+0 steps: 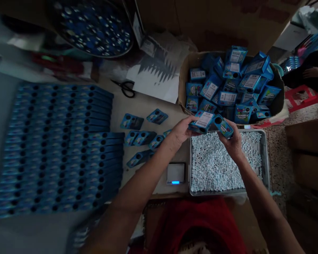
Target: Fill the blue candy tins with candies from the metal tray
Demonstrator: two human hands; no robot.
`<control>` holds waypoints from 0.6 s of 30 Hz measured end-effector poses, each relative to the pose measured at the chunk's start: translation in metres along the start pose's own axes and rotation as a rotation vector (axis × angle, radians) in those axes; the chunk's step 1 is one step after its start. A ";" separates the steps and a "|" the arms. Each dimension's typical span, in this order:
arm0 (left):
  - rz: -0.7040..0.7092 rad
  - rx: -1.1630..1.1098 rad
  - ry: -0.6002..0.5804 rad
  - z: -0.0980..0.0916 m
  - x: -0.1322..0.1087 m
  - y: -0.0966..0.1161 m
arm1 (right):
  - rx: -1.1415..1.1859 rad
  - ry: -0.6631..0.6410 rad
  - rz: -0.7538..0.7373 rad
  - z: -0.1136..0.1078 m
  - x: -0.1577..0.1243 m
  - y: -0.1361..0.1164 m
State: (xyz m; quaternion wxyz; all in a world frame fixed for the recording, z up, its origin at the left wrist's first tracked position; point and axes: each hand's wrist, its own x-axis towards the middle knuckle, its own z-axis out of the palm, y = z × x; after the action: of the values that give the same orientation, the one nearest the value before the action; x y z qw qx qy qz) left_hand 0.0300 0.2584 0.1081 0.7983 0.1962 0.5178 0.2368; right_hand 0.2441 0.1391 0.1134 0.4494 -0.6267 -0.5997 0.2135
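Observation:
My left hand and my right hand both grip a small blue candy box, held over the far edge of a metal tray filled with small pale candies. The left fingers close on the box's left end. The right fingers hold its open flap end, which has a round hole. Just beyond the hands stands a cardboard carton heaped with several filled blue boxes.
Rows of flat blue box blanks cover the left of the table, with several loose ones nearer the middle. A small digital scale sits beside the tray. Scissors lie on paper behind. Another person's foot shows far right.

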 end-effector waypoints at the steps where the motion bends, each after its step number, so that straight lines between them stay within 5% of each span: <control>1: -0.039 0.021 0.007 -0.001 -0.006 -0.005 | -0.011 0.016 -0.030 -0.002 -0.005 0.001; 6: -0.084 0.088 0.055 -0.008 -0.026 -0.025 | -0.013 0.024 0.007 -0.012 -0.034 0.007; 10: 0.092 0.198 0.085 -0.017 -0.040 -0.037 | 0.113 0.024 0.177 -0.038 -0.047 0.004; 12: 0.212 0.308 0.087 -0.019 -0.045 -0.039 | 0.222 -0.102 0.272 -0.058 -0.040 -0.002; 15: 0.293 0.491 -0.031 -0.015 -0.049 -0.037 | 0.425 -0.467 0.387 -0.079 -0.012 -0.012; 18: 0.295 0.617 -0.205 -0.002 -0.049 -0.035 | 0.540 -0.671 0.450 -0.071 0.017 -0.017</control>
State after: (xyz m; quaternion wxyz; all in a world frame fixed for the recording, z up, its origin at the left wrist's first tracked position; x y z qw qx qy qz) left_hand 0.0169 0.2017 0.1232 0.7064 0.5236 0.4483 0.1610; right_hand 0.2945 0.1314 0.1679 0.3207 -0.4984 -0.4841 0.6437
